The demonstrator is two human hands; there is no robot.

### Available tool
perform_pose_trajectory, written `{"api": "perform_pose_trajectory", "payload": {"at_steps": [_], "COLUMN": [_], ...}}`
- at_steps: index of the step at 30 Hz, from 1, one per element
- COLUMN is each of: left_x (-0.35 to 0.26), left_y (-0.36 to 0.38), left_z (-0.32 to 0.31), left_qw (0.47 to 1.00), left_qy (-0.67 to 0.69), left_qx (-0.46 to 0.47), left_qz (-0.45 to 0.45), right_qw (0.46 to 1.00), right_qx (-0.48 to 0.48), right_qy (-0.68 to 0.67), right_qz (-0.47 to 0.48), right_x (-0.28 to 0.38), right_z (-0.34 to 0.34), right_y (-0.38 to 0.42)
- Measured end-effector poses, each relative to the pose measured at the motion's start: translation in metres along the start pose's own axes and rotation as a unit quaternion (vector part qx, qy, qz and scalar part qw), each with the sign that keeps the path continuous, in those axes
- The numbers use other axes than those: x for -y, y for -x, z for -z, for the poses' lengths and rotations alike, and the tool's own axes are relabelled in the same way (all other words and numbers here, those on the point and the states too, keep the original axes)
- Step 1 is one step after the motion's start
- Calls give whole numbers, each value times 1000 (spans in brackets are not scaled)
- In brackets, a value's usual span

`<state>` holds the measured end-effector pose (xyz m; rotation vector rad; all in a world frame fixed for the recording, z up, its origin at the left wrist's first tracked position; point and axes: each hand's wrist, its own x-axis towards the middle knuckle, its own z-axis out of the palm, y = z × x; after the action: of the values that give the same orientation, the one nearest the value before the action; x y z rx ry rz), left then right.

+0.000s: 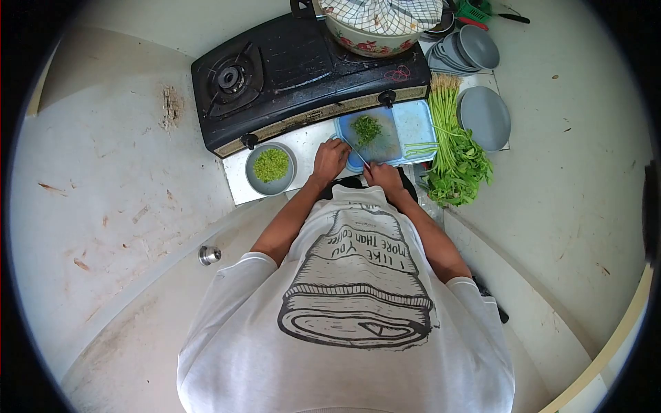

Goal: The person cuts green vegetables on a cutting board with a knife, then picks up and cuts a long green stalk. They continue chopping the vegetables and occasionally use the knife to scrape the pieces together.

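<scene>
My right hand is wrapped round the handle of a knife, whose thin blade slants up and left over the near corner of a blue cutting board. My left hand rests at the board's left edge, close to the blade's tip. Its fingers are curled together, and what they hold, if anything, is hidden. Chopped green herbs lie in a small heap on the board beyond the blade. Left of my left hand, a grey bowl holds finely chopped light green pieces.
Behind the board stands a black gas stove bearing a floral pot under a checked cloth. A bunch of leafy green stalks lies right of the board, near a grey plate and stacked grey bowls.
</scene>
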<state>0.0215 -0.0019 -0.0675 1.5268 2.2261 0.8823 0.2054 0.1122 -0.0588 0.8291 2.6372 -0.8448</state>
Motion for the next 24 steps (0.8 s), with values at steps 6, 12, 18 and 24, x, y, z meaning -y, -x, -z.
{"api": "perform_pose_trajectory", "payload": {"at_steps": [6, 12, 18, 24], "left_x": [3, 2, 1, 3], "left_y": [2, 5, 4, 4], "left_z": [-4, -4, -2, -2], "left_qw": [1000, 999, 999, 999], "left_qy": [10, 29, 29, 15], "left_qx": [-9, -20, -20, -19], "left_qz": [-1, 11, 25, 26], "right_qw": [999, 999, 1000, 1000], "right_qx": [-23, -25, -14, -3], "right_qy": [21, 18, 22, 18], "right_qz": [10, 9, -10, 11], "right_x": [0, -3, 3, -1], "right_z": [-7, -6, 3, -2], "right_y": [-4, -6, -3, 0]}}
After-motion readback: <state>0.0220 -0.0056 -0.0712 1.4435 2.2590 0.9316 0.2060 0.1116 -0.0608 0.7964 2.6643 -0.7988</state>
